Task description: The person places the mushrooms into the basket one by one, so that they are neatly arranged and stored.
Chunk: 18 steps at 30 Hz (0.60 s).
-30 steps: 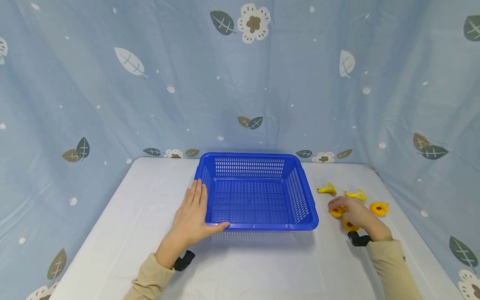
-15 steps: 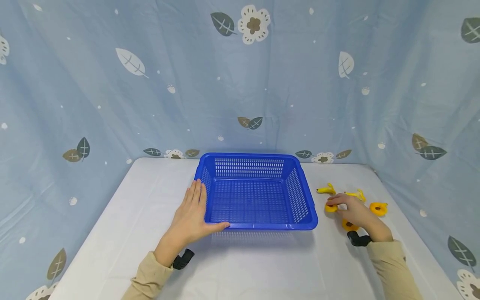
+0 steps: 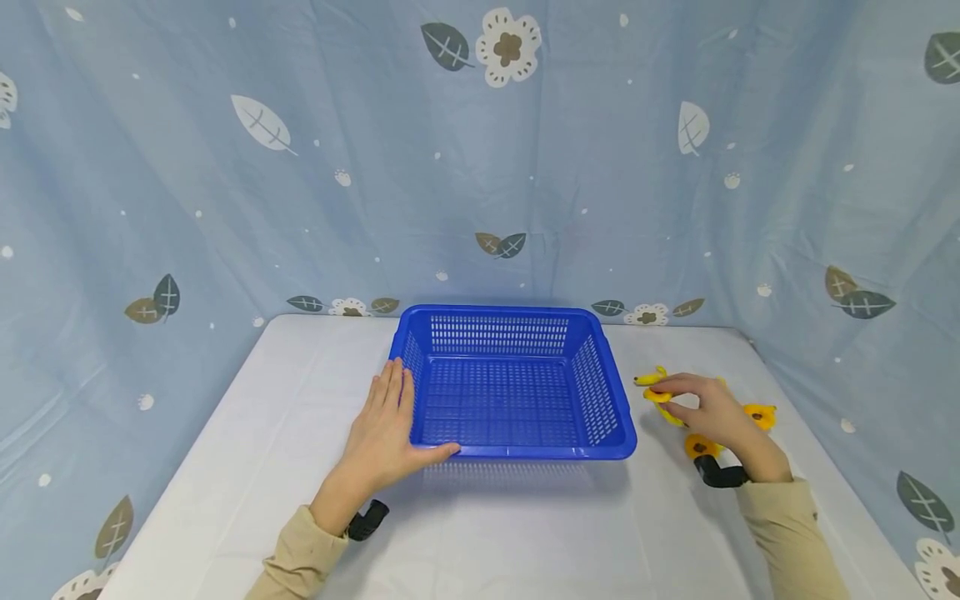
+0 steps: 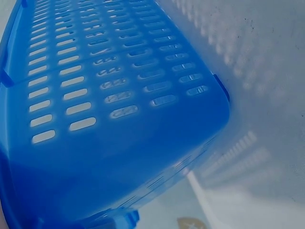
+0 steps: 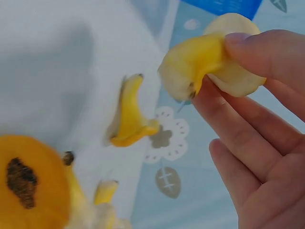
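Observation:
My left hand rests with straight fingers on the left rim of a blue plastic basket, its thumb along the front rim. To the basket's right, my right hand pinches a small yellow fruit piece between thumb and fingers. In the right wrist view this yellow piece has a dark tip, with a pale round part behind it; whether these are one thing I cannot tell. Around that hand lie a small banana, a papaya half with a dark centre and another papaya half.
Beneath everything is a white-covered table. A blue patterned curtain hangs behind it and on both sides. The basket's slotted side wall fills much of the left wrist view. Further yellow pieces lie beside the papaya.
My right hand has taken up the yellow fruit piece from the table and shifted slightly up and away from the papaya half below it. The left hand and the basket have stayed put.

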### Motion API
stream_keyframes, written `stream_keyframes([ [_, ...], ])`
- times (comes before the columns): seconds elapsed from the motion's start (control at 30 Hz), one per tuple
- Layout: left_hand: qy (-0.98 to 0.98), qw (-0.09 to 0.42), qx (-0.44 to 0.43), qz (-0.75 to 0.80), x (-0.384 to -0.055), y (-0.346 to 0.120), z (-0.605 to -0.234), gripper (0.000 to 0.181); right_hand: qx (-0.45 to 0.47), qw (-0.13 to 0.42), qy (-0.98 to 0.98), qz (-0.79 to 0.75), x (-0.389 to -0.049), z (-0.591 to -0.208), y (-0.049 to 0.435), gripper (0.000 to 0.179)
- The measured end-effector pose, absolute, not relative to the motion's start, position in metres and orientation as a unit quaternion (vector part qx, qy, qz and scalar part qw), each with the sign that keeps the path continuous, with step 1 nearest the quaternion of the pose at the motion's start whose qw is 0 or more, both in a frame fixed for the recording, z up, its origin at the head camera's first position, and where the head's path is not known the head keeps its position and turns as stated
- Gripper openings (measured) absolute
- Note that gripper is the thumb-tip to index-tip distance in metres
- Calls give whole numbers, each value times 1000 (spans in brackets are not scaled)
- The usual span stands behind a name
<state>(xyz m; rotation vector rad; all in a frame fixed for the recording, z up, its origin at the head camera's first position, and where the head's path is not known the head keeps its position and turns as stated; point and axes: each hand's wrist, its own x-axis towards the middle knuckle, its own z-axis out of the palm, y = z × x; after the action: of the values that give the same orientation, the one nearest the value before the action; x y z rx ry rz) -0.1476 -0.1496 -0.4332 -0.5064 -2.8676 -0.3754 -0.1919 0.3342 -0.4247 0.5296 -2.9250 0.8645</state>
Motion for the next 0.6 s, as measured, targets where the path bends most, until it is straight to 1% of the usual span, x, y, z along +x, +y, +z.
stream_keyframes([
  [0.2,-971,104,-174,-125,-148,-150,-434,130,219,100,-929,281,-190,-414,328,27],
  [0.27,-971,105,-176,-125,-148,-150,-434,130,227,119,-926,279,-189,-409,326,27],
  [0.4,-971,104,-175,-121,-148,-150,-435,130,232,142,-924,268,-187,-399,319,27],
  [0.6,-972,100,-173,-120,-148,-150,-435,131,226,154,-923,271,-185,-387,307,26],
])
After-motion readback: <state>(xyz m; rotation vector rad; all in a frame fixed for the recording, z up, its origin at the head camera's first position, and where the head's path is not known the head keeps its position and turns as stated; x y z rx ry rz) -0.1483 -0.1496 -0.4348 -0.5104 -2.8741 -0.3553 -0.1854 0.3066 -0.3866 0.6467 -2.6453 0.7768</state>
